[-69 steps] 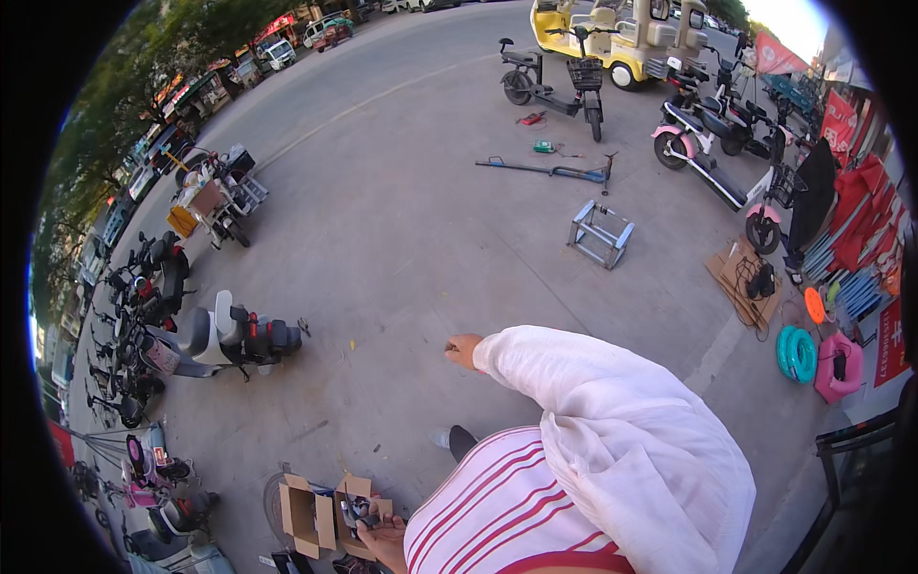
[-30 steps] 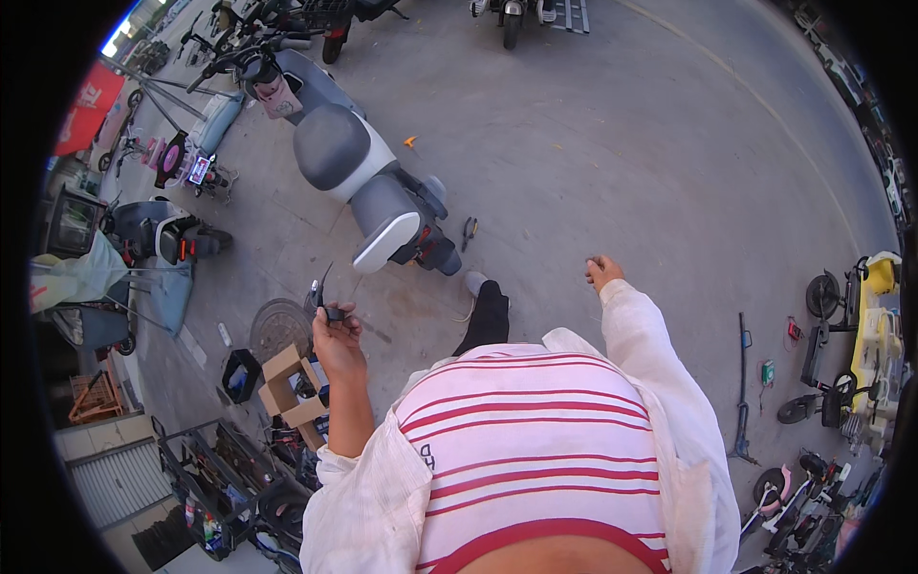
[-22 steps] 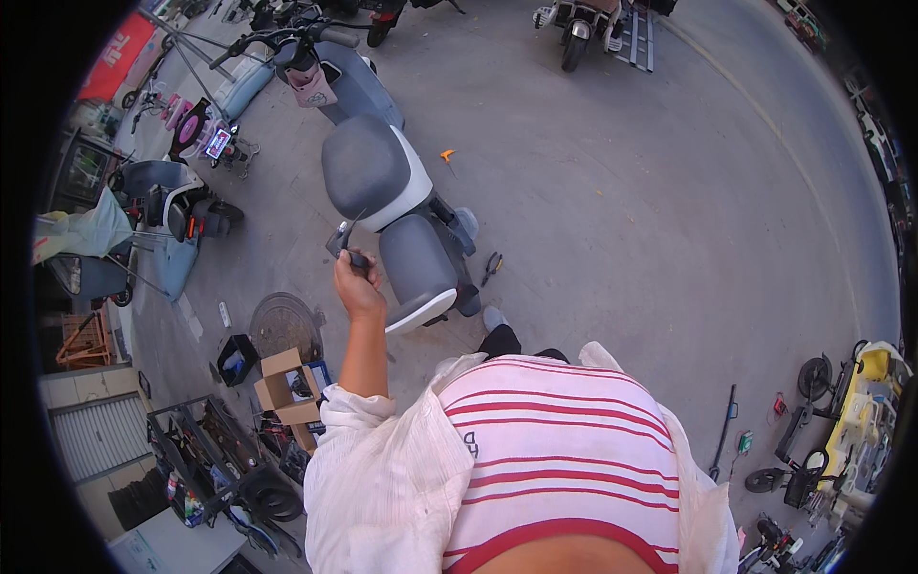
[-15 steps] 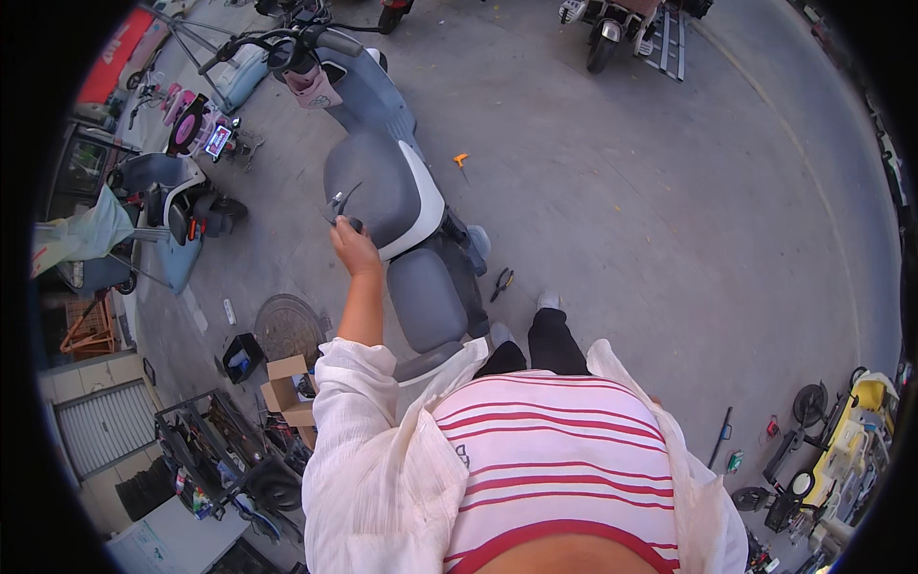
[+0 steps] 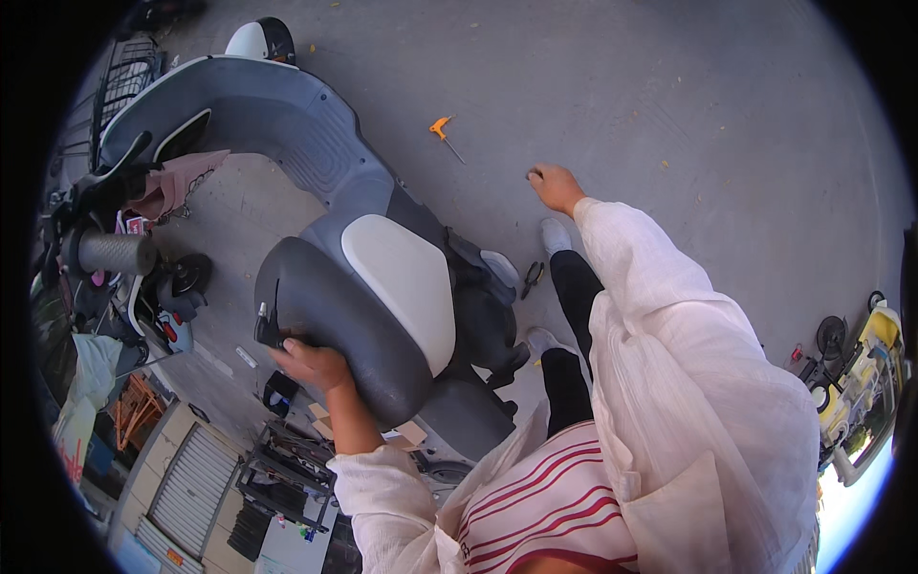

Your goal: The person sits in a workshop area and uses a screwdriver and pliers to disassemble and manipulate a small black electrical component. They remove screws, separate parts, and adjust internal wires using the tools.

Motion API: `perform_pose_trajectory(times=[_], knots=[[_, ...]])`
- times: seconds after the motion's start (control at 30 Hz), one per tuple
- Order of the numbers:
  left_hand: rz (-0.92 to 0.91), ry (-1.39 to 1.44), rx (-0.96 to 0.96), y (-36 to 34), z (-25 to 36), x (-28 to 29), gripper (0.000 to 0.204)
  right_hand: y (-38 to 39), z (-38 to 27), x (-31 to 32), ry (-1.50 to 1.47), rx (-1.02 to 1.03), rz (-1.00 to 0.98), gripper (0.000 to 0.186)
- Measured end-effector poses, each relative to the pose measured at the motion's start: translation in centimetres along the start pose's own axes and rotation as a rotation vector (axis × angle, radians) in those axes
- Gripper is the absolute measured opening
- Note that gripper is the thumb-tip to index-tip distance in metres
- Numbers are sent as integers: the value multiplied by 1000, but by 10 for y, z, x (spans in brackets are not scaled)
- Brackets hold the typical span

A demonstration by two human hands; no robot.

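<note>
My left hand (image 5: 304, 360) is closed on a small black part (image 5: 269, 329) with a silver stub and a thin black strip, at the dark grey seat (image 5: 344, 325) of a white and grey scooter (image 5: 396, 277). My right hand (image 5: 555, 187) is out over the ground right of the scooter, fingers curled; what, if anything, it holds is too small to make out. An orange-handled hex key (image 5: 442, 132) lies on the ground ahead of it. Pliers (image 5: 533, 281) lie beside my feet.
More scooters (image 5: 177, 306) and a handlebar (image 5: 115, 253) crowd the left. Cardboard boxes (image 5: 411, 435), a black bin (image 5: 279, 392) and a metal rack (image 5: 277, 474) are below left, near a roller shutter (image 5: 191, 488). A yellow vehicle (image 5: 861, 373) stands far right.
I have turned and stepped up beside the scooter, which now fills the left-middle view. My left hand has carried the black part over its seat; my right hand has reached forward into view.
</note>
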State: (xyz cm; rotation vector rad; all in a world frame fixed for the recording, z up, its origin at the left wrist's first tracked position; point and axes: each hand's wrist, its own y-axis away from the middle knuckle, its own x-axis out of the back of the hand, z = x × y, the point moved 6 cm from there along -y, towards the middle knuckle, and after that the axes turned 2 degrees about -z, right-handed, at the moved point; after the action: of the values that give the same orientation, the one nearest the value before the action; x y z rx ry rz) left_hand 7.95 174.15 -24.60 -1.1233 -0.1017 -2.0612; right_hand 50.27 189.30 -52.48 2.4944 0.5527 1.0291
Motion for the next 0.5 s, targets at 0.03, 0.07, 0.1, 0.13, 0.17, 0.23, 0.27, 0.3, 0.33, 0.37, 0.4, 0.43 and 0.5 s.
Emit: perform_pose_trajectory(times=[0.03, 0.07, 0.1, 0.13, 0.17, 0.23, 0.27, 0.3, 0.33, 0.37, 0.4, 0.43, 0.5], knots=[[5, 183, 146, 2, -10, -4, 51, -48, -8, -15, 33, 14, 6, 27], [-45, 104, 180, 0, -23, -3, 50, -87, -11, -34, 69, 41, 10, 26], [-24, 109, 148, 0, -23, 0, 52, -114, -6, -63, 86, 23, -24, 26], [-28, 269, 214, 3, -35, 1, 46, -146, -2, -88, 104, 11, -45, 26], [56, 303, 205, 3, -45, 3, 50, -176, 5, -112, 121, -6, -55, 26], [-4, 339, 199, 11, -60, 20, 54, -212, 18, -168, 181, -82, -147, 28], [-6, 479, 272, 21, -72, 30, 54, -220, 29, -195, 215, -131, -196, 29], [-107, 587, 263, 18, -68, 26, 52, -227, 38, -220, 247, -127, -239, 32], [-128, 706, 275, 13, -62, 17, 51, -232, 50, -243, 281, -127, -280, 37], [-144, 1050, 405, 22, -53, 15, 52, -244, 44, -255, 317, -80, -291, 42], [-90, 869, 362, 25, -54, 32, 52, -250, 47, -275, 339, -69, -311, 43], [-51, 684, 329, 23, -57, 44, 52, -256, 52, -291, 356, -72, -325, 44], [28, 402, 296, 20, -59, 50, 52, -267, 59, -318, 398, -57, -313, 49]])
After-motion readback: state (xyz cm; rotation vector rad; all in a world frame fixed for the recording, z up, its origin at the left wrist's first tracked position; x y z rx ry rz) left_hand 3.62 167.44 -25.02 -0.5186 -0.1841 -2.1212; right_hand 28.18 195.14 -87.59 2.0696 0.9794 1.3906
